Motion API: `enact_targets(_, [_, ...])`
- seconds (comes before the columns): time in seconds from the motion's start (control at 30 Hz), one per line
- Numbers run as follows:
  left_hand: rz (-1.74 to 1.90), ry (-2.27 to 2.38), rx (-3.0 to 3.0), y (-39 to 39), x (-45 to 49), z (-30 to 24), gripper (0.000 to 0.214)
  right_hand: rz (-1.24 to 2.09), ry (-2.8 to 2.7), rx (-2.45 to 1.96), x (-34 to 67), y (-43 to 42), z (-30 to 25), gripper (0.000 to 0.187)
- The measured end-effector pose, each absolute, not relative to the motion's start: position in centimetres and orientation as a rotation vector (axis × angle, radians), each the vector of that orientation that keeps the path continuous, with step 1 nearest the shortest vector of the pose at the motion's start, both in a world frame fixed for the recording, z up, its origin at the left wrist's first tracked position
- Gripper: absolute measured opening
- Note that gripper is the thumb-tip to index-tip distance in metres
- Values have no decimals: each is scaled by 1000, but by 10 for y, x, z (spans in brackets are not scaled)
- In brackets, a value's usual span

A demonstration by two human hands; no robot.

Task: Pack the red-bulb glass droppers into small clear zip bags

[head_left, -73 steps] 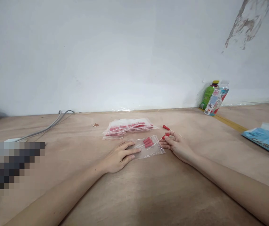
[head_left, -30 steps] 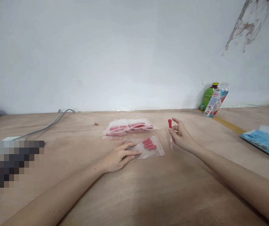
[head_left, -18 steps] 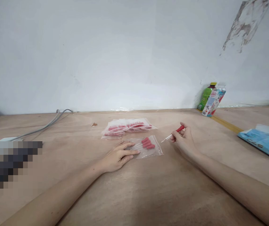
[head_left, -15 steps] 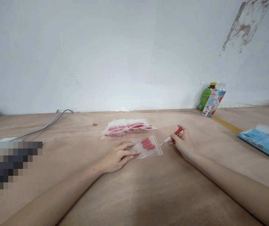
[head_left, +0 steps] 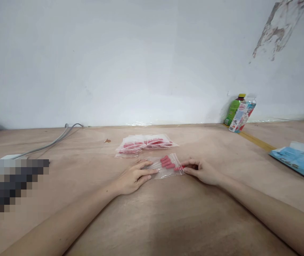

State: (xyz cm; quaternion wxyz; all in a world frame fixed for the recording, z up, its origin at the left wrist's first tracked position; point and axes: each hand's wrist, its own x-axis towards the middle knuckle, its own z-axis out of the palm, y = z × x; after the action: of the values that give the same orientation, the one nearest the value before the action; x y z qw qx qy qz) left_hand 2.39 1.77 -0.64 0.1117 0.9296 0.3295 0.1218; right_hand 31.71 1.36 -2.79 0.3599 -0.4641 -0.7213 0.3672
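A clear zip bag (head_left: 165, 173) lies flat on the wooden table with several small red-handled screwdrivers (head_left: 166, 162) inside, their thin shafts toward the left. My left hand (head_left: 134, 176) rests with fingers spread on the bag's left end. At the bag's mouth on the right, my right hand (head_left: 201, 171) pinches the end of another red-handled screwdriver (head_left: 179, 168). Most of that screwdriver is inside the bag, with its handle across the opening. Its shaft is hard to make out through the plastic.
Beyond the bag lies a pile of filled zip bags (head_left: 146, 143). Two bottles (head_left: 238, 113) stand by the wall at the back right, and a blue packet (head_left: 298, 160) lies at the right. A grey cable (head_left: 48, 145) runs along the left.
My right hand has moved left to the bag's mouth, and the screwdriver it holds has slid from outside into the bag. My left hand has stayed in place.
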Motion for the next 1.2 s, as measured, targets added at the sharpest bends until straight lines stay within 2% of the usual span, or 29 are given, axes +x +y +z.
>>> enact_targets(0.23, [381, 935, 2721, 22, 22, -10, 34, 1085, -1766, -1133, 299, 23, -30, 34])
enact_targets(0.47, [382, 922, 2732, 22, 23, -9, 34, 1264, -1779, -1018, 295, 24, -28, 30])
enact_targets(0.63, [392, 894, 2740, 22, 23, -9, 34, 1137, -1786, -999, 292, 25, -34, 22])
enact_targets(0.97, [313, 900, 2772, 23, 24, -6, 42, 1165, -1892, -1105, 299, 24, -27, 27])
enact_targets(1.03, [277, 863, 2788, 26, 22, -6, 41, 982, -1979, -1133, 309, 26, -23, 22])
enact_targets(1.1, [245, 798, 2829, 31, 20, -4, 40, 661, -2043, -1153, 318, 26, -20, 18])
enact_targets(1.2, [295, 779, 2954, 39, 18, -1, 38, 277, -2234, -1034, 323, 24, -16, 30])
